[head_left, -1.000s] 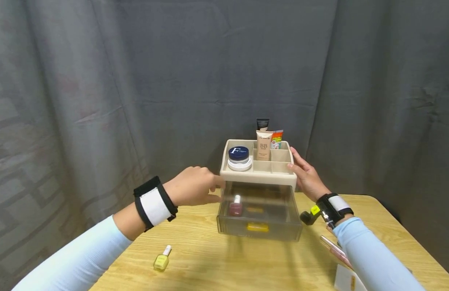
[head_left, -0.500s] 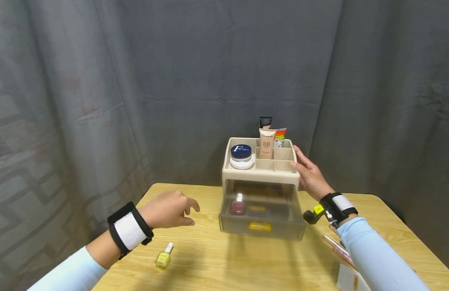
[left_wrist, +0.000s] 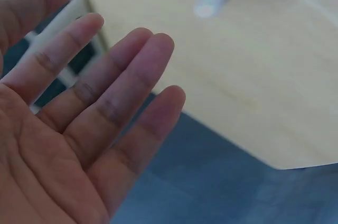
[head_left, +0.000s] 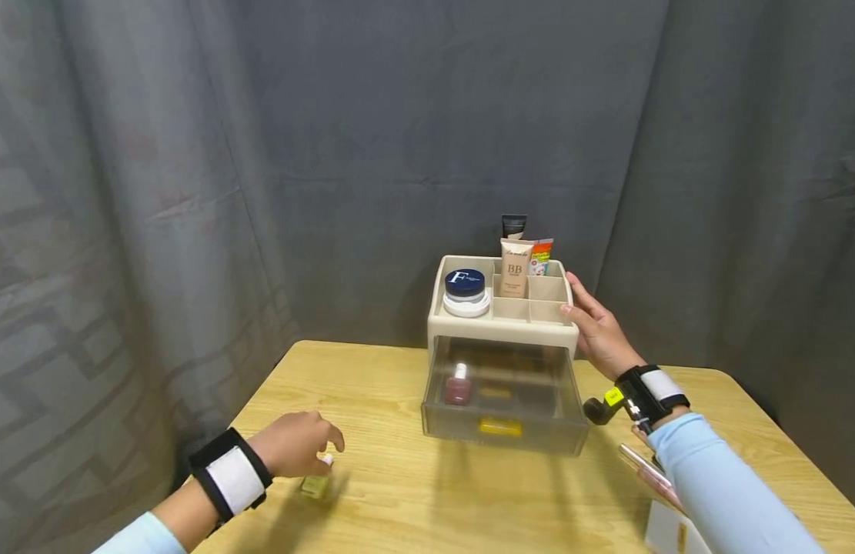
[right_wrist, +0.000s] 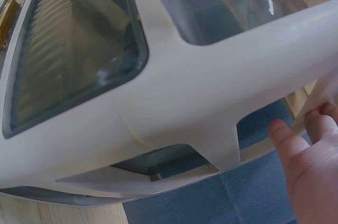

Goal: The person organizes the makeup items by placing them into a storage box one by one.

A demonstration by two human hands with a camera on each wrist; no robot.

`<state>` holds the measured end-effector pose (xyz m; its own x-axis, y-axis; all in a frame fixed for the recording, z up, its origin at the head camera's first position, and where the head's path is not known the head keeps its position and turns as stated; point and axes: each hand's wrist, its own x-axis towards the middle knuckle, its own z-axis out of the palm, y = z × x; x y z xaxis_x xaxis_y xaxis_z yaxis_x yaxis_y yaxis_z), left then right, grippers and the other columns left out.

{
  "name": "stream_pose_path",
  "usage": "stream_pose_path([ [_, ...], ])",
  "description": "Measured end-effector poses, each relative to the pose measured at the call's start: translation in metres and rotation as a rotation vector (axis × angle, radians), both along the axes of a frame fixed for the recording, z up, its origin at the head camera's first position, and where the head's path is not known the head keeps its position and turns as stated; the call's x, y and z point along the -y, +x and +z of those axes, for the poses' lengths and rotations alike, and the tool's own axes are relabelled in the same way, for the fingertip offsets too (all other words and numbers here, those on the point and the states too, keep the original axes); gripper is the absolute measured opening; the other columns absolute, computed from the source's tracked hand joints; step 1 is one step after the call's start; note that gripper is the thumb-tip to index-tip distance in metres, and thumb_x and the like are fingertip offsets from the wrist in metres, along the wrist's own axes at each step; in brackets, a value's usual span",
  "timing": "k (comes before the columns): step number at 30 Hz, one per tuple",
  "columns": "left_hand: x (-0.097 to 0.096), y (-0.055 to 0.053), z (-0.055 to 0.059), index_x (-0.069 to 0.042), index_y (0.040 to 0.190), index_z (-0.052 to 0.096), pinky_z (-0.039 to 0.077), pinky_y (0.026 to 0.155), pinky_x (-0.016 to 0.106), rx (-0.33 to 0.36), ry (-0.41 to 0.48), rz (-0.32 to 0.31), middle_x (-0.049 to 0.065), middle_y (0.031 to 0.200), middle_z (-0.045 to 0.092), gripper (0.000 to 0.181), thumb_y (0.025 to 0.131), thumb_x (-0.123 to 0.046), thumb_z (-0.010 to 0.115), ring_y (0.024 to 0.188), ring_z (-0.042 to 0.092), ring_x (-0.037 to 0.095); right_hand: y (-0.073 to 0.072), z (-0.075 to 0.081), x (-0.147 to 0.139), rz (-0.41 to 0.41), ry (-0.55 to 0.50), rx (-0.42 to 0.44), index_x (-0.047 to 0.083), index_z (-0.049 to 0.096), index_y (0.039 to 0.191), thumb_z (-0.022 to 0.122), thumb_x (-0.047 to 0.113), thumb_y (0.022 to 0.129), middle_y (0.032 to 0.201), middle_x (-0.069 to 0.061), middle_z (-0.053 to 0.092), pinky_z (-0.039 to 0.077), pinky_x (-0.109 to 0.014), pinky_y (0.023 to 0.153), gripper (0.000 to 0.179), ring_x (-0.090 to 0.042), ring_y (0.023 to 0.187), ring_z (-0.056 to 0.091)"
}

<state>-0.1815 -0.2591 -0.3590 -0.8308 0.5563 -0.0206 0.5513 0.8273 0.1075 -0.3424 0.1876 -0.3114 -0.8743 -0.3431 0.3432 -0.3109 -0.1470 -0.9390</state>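
Observation:
My left hand (head_left: 294, 445) hovers over a yellow nail polish bottle (head_left: 315, 486) at the front left of the table. In the left wrist view its fingers (left_wrist: 124, 84) are loosely spread, apart from the bottle's blurred white cap (left_wrist: 209, 3). With thumb and fingers at the upper right side, my right hand (head_left: 602, 338) grips a cream makeup organizer (head_left: 499, 331). Its clear drawer (head_left: 455, 425) is pulled out, and a dark pink nail polish bottle (head_left: 459, 388) stands inside. In the right wrist view my right hand (right_wrist: 317, 155) is at the organizer's frame.
On the organizer's top are a blue-lidded jar (head_left: 465, 285), a BB cream tube (head_left: 515, 269), an orange tube (head_left: 541, 258) and a black tube (head_left: 514, 225). Pink slim tubes (head_left: 652, 473) and a white box (head_left: 672, 531) lie by my right sleeve. A grey curtain (head_left: 427, 115) hangs behind.
My left hand has moved from beside the drawer down and left to the yellow nail polish bottle. My right hand stays at the organizer's side, and the drawer remains pulled out.

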Motion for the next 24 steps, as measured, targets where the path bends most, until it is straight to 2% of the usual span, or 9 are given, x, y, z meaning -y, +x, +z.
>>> stream_pose_path([
  [4, 0.011, 0.003, -0.018, -0.012, 0.090, 0.074, 0.050, 0.058, 0.029, 0.008, -0.037, 0.027, -0.001, 0.079, 0.069, 0.025, 0.068, -0.016, 0.084, 0.068, 0.061, 0.008, 0.000, 0.001, 0.000, 0.002, -0.002, 0.009, 0.022, 0.006, 0.157, 0.051, 0.019, 0.101, 0.162, -0.004, -0.003, 0.034, -0.028, 0.104, 0.072, -0.028, 0.145, 0.008],
  [7, 0.017, 0.006, -0.027, -0.013, 0.091, 0.074, 0.049, 0.057, 0.030, 0.010, -0.041, 0.044, -0.001, 0.081, 0.069, 0.029, 0.064, -0.015, 0.084, 0.066, 0.057, 0.008, -0.001, 0.000, 0.000, -0.008, 0.003, 0.026, 0.026, 0.008, 0.157, 0.051, 0.020, 0.101, 0.162, -0.004, -0.003, 0.034, -0.031, 0.105, 0.071, -0.030, 0.145, 0.009],
  [13, 0.019, 0.009, -0.036, -0.014, 0.096, 0.074, 0.048, 0.057, 0.032, 0.013, -0.030, 0.071, -0.001, 0.090, 0.072, 0.043, 0.055, -0.015, 0.085, 0.066, 0.053, 0.006, -0.002, -0.001, -0.001, -0.018, 0.018, 0.029, 0.029, 0.010, 0.157, 0.053, 0.024, 0.100, 0.162, -0.005, -0.002, 0.037, -0.029, 0.102, 0.071, -0.032, 0.145, 0.010],
  [16, 0.019, 0.007, -0.040, -0.014, 0.094, 0.074, 0.049, 0.058, 0.033, 0.012, -0.036, 0.080, 0.000, 0.086, 0.071, 0.042, 0.054, -0.015, 0.088, 0.066, 0.054, 0.006, -0.002, 0.000, -0.002, -0.013, 0.016, 0.029, 0.029, 0.009, 0.157, 0.052, 0.024, 0.101, 0.162, -0.004, -0.003, 0.030, -0.036, 0.107, 0.071, -0.032, 0.145, 0.009],
  [20, 0.019, 0.006, -0.045, -0.015, 0.090, 0.073, 0.050, 0.058, 0.033, -0.021, -0.052, 0.080, -0.001, 0.081, 0.069, 0.041, 0.052, -0.015, 0.088, 0.067, 0.057, 0.008, -0.001, 0.000, -0.001, -0.026, 0.017, 0.032, 0.029, 0.009, 0.157, 0.053, 0.024, 0.101, 0.162, -0.003, -0.002, 0.024, -0.041, 0.110, 0.071, -0.030, 0.145, 0.009],
  [24, 0.019, 0.004, -0.053, -0.016, 0.085, 0.073, 0.050, 0.057, 0.032, -0.081, -0.064, 0.050, -0.003, 0.076, 0.068, 0.039, 0.049, -0.011, 0.088, 0.065, 0.059, 0.010, -0.002, -0.001, 0.000, -0.026, 0.013, 0.037, 0.028, 0.009, 0.157, 0.052, 0.024, 0.101, 0.163, -0.003, -0.002, 0.032, -0.033, 0.106, 0.071, -0.030, 0.145, 0.010],
])
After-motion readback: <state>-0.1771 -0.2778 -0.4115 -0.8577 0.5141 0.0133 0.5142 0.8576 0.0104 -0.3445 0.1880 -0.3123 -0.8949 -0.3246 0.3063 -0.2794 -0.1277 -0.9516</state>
